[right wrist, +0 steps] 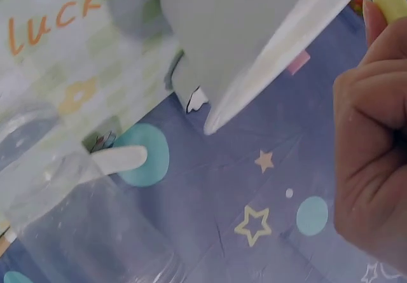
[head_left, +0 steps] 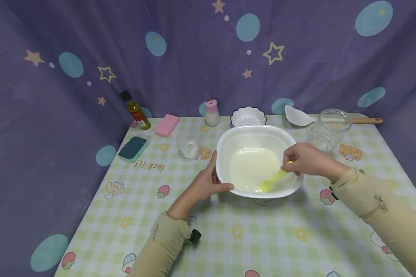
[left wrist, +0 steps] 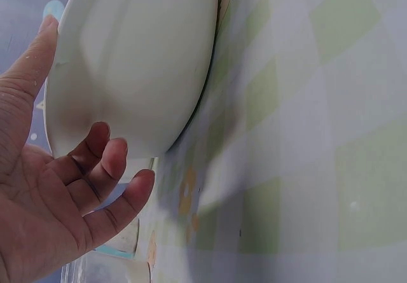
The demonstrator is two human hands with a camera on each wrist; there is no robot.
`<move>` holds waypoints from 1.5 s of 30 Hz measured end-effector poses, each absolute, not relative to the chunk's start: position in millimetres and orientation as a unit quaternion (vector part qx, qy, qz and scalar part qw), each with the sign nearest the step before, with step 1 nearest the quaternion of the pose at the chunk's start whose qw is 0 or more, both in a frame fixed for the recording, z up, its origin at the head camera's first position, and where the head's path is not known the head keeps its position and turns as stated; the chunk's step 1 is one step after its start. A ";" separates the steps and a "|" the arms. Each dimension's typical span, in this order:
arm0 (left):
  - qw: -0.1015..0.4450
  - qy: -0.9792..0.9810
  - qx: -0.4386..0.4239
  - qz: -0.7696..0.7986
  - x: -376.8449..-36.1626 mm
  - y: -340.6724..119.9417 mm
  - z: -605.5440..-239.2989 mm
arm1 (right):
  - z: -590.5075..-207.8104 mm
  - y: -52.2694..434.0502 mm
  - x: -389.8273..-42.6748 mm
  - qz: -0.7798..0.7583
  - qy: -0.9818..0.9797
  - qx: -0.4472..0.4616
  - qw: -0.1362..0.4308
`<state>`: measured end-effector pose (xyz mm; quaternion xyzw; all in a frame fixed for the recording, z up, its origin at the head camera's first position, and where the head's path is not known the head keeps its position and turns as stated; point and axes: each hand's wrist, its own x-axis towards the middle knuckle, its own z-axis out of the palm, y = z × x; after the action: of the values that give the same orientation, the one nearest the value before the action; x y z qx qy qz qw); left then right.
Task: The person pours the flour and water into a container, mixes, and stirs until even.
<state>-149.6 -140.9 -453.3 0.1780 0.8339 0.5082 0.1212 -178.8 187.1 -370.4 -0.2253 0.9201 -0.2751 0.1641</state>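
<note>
A white basin holds pale, milky liquid over the middle of the table. At its left side my left hand grips it, thumb over the rim and fingers against the outer wall. In the left wrist view, bent fingertips lie near the basin's underside. My right hand is over the right rim and pinches the handle of a yellow spoon-like utensil. Its far end dips into the liquid near the front wall, so its exact shape is hidden.
Behind the basin are a scalloped white bowl and a pink-topped shaker. To the left stand a cup of white powder, sponges and an oil bottle. A clear jar and white spatula lie right.
</note>
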 end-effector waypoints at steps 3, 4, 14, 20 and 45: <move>0.120 0.837 0.177 0.504 -149.3 -140.7 -452.1 | -374.1 179.4 -178.9 -0.281 0.918 -0.232 0.157; 0.121 0.838 0.176 0.503 -149.3 -140.6 -451.9 | -375.7 176.9 -179.0 -0.283 0.917 -0.232 0.155; 0.115 0.840 0.182 0.498 -149.5 -140.6 -452.5 | -396.4 152.7 -184.0 -0.307 0.920 -0.225 0.093; 0.117 0.839 0.178 0.501 -148.7 -140.8 -451.7 | -403.1 143.5 -192.7 -0.310 0.928 -0.200 0.043; 0.124 0.827 0.180 0.517 -149.0 -140.7 -453.6 | -394.7 181.0 -201.6 -0.237 0.966 -0.105 -0.023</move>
<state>-149.0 -140.7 -453.6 0.1802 0.8274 0.5172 0.1240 -201.6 181.0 -394.7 -0.1050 0.9656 -0.2368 -0.0233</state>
